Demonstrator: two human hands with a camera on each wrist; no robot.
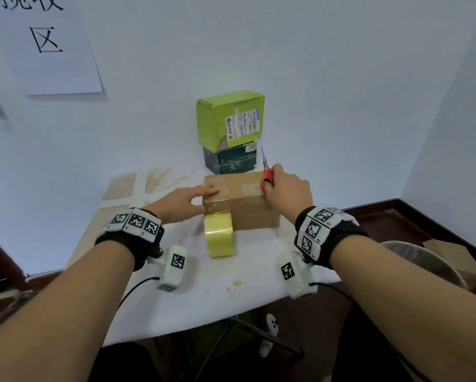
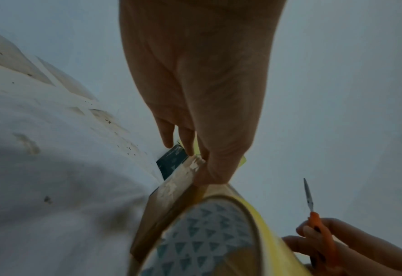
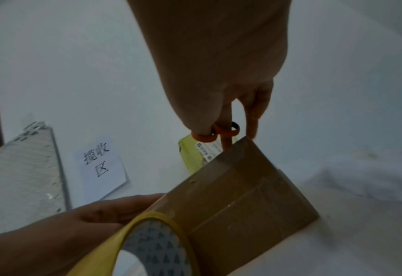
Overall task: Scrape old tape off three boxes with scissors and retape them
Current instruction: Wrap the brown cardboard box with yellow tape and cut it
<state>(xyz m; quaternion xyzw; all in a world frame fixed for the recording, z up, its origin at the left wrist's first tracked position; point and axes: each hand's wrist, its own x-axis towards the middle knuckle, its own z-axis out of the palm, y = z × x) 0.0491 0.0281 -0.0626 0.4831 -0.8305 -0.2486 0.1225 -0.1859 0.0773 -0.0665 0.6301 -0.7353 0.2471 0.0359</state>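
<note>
Brown cardboard box on the tabletop, tape roll leaning against its front | left hand spread flat, steadying its corner | right hand gripping orange scissors, blades up | step: probably retaping | next: cut tape free, press it down

A plain brown cardboard box sits mid-table on a white cloth marked with tan stains. Against the box's near side stands a roll of pale yellow tape; its inner core is white, printed with rows of small teal triangles. Toward the table's far edge, a lime-green box with a white printed label rests on a dark green box. The scissors have orange handles and silver blades. Both wrists wear black bands carrying white blocks with black-and-white square codes. The sign is white with black characters.
</note>
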